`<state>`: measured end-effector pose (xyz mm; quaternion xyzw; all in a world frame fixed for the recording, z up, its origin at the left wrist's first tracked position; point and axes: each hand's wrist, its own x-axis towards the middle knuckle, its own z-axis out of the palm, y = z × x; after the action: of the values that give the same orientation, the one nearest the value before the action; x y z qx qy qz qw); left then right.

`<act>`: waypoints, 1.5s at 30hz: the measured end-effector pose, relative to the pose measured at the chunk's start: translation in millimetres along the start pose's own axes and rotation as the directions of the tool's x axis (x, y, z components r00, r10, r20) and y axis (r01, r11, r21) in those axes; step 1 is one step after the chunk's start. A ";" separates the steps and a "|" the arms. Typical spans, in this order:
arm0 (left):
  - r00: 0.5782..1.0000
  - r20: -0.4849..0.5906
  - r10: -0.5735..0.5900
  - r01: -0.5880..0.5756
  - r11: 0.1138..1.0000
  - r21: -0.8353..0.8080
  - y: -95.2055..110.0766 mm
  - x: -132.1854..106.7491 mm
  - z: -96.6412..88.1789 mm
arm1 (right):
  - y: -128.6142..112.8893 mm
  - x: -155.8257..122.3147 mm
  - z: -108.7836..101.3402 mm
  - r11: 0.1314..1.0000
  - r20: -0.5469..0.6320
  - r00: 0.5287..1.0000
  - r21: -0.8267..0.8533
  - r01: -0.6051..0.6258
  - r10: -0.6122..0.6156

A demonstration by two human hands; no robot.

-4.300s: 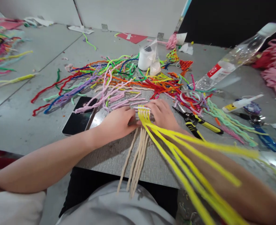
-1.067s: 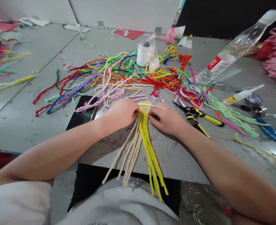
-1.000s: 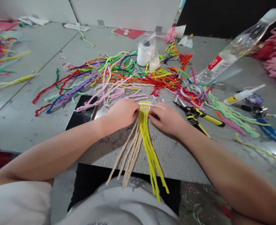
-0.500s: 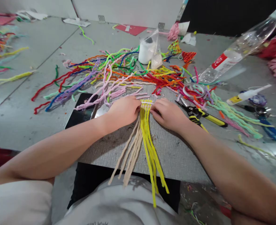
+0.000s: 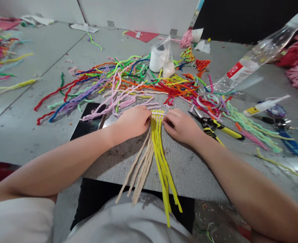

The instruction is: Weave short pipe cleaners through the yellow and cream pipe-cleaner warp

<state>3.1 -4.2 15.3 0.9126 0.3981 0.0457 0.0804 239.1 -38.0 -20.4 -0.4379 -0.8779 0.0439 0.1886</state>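
Observation:
A bundle of yellow pipe cleaners (image 5: pixel 161 158) lies on a grey board (image 5: pixel 189 172), running toward me over its front edge. Beside it on the left lie several cream pipe cleaners (image 5: pixel 141 165). At the far end both sets cross pale strands in a small woven patch (image 5: pixel 157 113). My left hand (image 5: pixel 135 119) has its fingers curled and pressed against the left side of that patch. My right hand (image 5: pixel 180 125) pinches the right side of it, fingers closed.
A heap of coloured pipe cleaners (image 5: pixel 139 81) spreads behind the hands. Yellow-handled cutters (image 5: pixel 215 126) lie right of my right hand, a phone (image 5: pixel 88 121) to the left. Also there: a tape ring (image 5: pixel 206 100), white roll in a bag (image 5: pixel 159 59), plastic bottle (image 5: pixel 252 57), glue tube (image 5: pixel 265 104).
About four seconds ago the yellow strands were swept out to the right over my forearm; now they lie straight toward me. Both hands have stayed at the woven end, barely shifting.

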 end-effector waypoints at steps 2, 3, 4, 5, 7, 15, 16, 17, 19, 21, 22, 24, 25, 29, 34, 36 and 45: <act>1.000 0.006 -0.031 0.031 0.999 0.013 3.0 0.1 -1.4 | 1.1 0.7 0.7 1.000 -0.010 1.000 -0.005 -0.013 0.013; 0.999 0.008 -0.046 0.046 0.999 0.018 4.6 0.1 -2.0 | 1.5 1.0 1.2 1.000 -0.016 1.000 -0.005 -0.019 0.019; 0.998 0.008 -0.060 0.060 0.998 0.020 6.0 0.0 -2.6 | 1.9 1.2 1.8 1.000 -0.021 0.999 -0.006 -0.025 0.025; 0.997 0.006 -0.072 0.072 0.997 0.021 7.2 -0.1 -3.0 | 2.0 1.4 2.5 0.999 -0.024 0.999 -0.007 -0.032 0.032; 0.996 0.000 -0.087 0.087 0.996 0.017 8.3 -0.1 -3.0 | 1.6 1.8 3.8 0.999 -0.028 0.999 -0.009 -0.047 0.047; 0.999 -0.036 -0.014 0.012 0.999 -0.042 -5.4 1.4 2.8 | -0.2 -1.1 4.2 0.997 -0.066 0.995 0.033 -0.068 0.070; 0.999 -0.038 -0.001 -0.001 0.999 -0.048 -7.3 1.7 3.3 | 0.1 -1.6 4.0 0.997 -0.067 0.996 0.044 -0.059 0.062; 0.999 -0.037 0.006 -0.008 0.999 -0.051 -8.7 2.0 3.6 | 0.4 -2.0 4.0 0.997 -0.068 0.996 0.052 -0.051 0.054; 0.999 -0.034 0.006 -0.007 0.999 -0.046 -9.6 2.8 4.0 | 1.2 -2.0 4.4 0.997 -0.070 0.997 0.060 -0.040 0.044; 1.000 -0.026 -0.012 0.011 0.999 -0.031 -7.8 3.3 3.9 | 1.8 -1.2 5.1 0.998 -0.073 0.997 0.056 -0.037 0.041; 0.999 -0.023 -0.026 0.026 0.999 -0.022 -6.2 3.4 3.6 | 1.9 -0.6 5.6 0.998 -0.074 0.996 0.051 -0.038 0.042; 0.998 -0.016 -0.059 0.059 0.998 -0.004 -2.0 3.4 2.6 | 1.9 0.6 6.3 0.998 -0.074 0.996 0.038 -0.044 0.047; 0.997 -0.013 -0.074 0.074 0.997 0.002 0.2 3.2 1.9 | 1.8 1.1 6.6 0.998 -0.074 0.996 0.032 -0.049 0.051; 0.994 0.005 -0.114 0.114 0.993 0.009 6.6 2.4 -0.9 | 0.6 1.6 7.4 0.996 -0.079 0.993 0.018 -0.083 0.084; 0.993 -0.002 -0.116 0.116 0.993 -0.017 5.1 2.2 -0.7 | 0.8 0.5 6.4 0.988 -0.063 0.986 0.034 -0.150 0.152; 0.995 -0.007 -0.096 0.096 0.995 -0.026 3.2 1.4 -0.5 | 0.2 -1.1 5.0 0.985 -0.059 0.985 0.068 -0.160 0.164; 0.991 0.083 -0.106 0.105 0.994 0.018 3.5 -8.5 -12.6 | -19.6 -13.6 0.0 0.974 -0.050 0.980 0.137 -0.182 0.191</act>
<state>-2.0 -11.5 28.2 0.8920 0.4423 0.0004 0.0931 231.7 -60.7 -19.6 -0.5061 -0.8218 0.1054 0.2397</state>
